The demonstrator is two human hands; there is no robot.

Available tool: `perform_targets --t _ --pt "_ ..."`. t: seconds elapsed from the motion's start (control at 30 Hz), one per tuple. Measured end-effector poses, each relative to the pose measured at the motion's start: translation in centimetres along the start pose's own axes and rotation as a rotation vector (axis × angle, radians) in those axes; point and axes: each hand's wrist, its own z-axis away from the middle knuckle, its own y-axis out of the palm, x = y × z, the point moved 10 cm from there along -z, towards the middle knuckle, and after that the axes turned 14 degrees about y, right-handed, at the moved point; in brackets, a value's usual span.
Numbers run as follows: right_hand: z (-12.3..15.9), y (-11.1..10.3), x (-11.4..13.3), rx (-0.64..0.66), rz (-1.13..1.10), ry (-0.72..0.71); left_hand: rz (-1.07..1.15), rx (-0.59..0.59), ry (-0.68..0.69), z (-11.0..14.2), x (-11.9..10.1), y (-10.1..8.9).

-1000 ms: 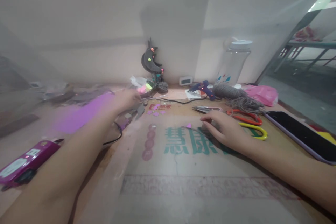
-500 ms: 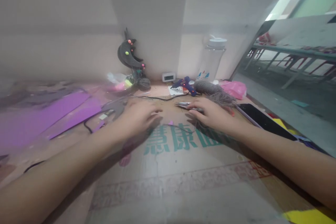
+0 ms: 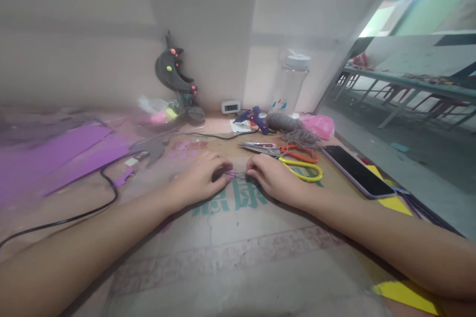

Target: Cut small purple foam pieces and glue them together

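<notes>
My left hand (image 3: 208, 173) rests low over the cardboard mat, thumb and fingertips closed on a small purple scrap (image 3: 231, 174). A thin grey strand of yarn (image 3: 240, 176) spans the short gap from there to my right hand (image 3: 273, 176). The right fingers are pinched around the strand's other part, which they mostly hide. Just behind the right hand lie scissors (image 3: 303, 172) with one yellow and one orange handle. Alongside their blades is a small pair of thread snips (image 3: 260, 145).
At the back stand a black moon ornament (image 3: 169, 72), a small clock (image 3: 231, 107), a blue glue gun (image 3: 255, 120), grey yarn (image 3: 286, 124) and a clear bottle (image 3: 290, 84). Purple sheets (image 3: 74, 153) and a black cable (image 3: 111, 193) lie left; a phone (image 3: 357, 171) lies right.
My right hand has left the scissors and come close to the left hand. The purple scrap and yarn, earlier lying on the mat, are now between my fingertips. The view has shifted slightly.
</notes>
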Motion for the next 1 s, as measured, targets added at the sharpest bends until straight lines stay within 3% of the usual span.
perform_targets --t 0.17,0.33,0.67,0.77,0.87,1.0 --pt "-0.7 -0.4 -1.6 0.016 -0.044 0.078 0.049 -0.054 -0.052 0.3 1.4 -0.6" --pt "-0.8 -0.6 -1.1 0.002 -0.039 0.030 -0.064 -0.037 -0.019 0.1 1.4 -0.7" --pt "-0.2 -0.1 -0.4 0.021 -0.010 -0.030 -0.069 -0.052 -0.004 0.2 0.9 -0.6" --pt "-0.6 -1.0 -0.5 -0.049 0.055 -0.072 -0.069 -0.080 0.005 0.2 0.7 -0.9" --pt "-1.6 -2.6 -1.8 -0.149 0.165 -0.083 -0.059 -0.063 0.020 0.2 0.7 -0.7" --pt "-3.4 -3.8 -5.0 -0.164 0.256 0.036 -0.043 -0.042 0.014 -0.1 0.7 -0.5"
